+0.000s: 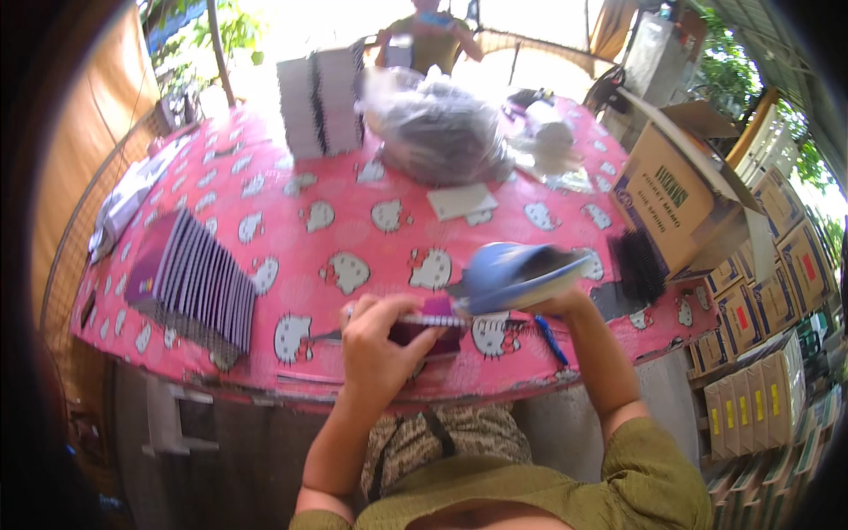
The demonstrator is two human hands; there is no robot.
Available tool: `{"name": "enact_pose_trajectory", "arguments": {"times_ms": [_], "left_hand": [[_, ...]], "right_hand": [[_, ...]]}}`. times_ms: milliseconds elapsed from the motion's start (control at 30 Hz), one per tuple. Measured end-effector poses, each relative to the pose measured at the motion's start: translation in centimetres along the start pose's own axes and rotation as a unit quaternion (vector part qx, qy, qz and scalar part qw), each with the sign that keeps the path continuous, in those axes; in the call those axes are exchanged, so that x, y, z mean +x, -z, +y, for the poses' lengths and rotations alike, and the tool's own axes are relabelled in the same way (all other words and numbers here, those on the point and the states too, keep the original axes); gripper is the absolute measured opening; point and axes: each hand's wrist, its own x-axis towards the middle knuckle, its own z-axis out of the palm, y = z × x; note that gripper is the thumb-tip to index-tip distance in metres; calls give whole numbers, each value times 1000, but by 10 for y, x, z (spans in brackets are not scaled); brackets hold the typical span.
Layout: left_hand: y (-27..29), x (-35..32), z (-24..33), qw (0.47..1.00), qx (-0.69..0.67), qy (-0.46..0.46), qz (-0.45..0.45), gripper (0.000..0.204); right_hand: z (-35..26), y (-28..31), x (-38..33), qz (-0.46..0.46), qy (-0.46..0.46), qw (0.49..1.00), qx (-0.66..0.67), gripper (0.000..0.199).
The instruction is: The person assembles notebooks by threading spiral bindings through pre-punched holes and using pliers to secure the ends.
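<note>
My left hand (378,346) grips a small purple spiral notebook (430,329) at the near edge of the table. My right hand (560,306) is mostly hidden behind the blue cap brim (512,274) and seems to hold the notebook's right end. A blue pen (550,338) lies just right of the notebook. A fanned row of purple spiral notebooks (196,283) stands to the left on the pink patterned tablecloth (353,231).
A clear plastic bag (439,130) and white notebook stacks (320,99) sit at the far side. A person (430,35) stands behind the table. An open cardboard box (678,194), black spiral bindings (638,263) and stacked cartons (768,291) are at the right.
</note>
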Motion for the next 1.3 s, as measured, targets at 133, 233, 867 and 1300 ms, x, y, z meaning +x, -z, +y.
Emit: {"name": "enact_pose_trajectory", "arguments": {"times_ms": [133, 233, 867, 1300], "left_hand": [[4, -6, -7, 999, -37, 1, 16, 37], [11, -7, -11, 999, -3, -6, 52, 38], [13, -33, -48, 853, -453, 229, 120, 39], [20, -30, -51, 831, -502, 219, 98, 30]], "right_hand": [[-2, -8, 16, -66, 11, 998, 0, 50], [-16, -20, 28, -66, 54, 980, -180, 44], [-27, -57, 66, -96, 70, 967, -227, 31], [17, -3, 44, 190, 14, 775, -602, 41]]}}
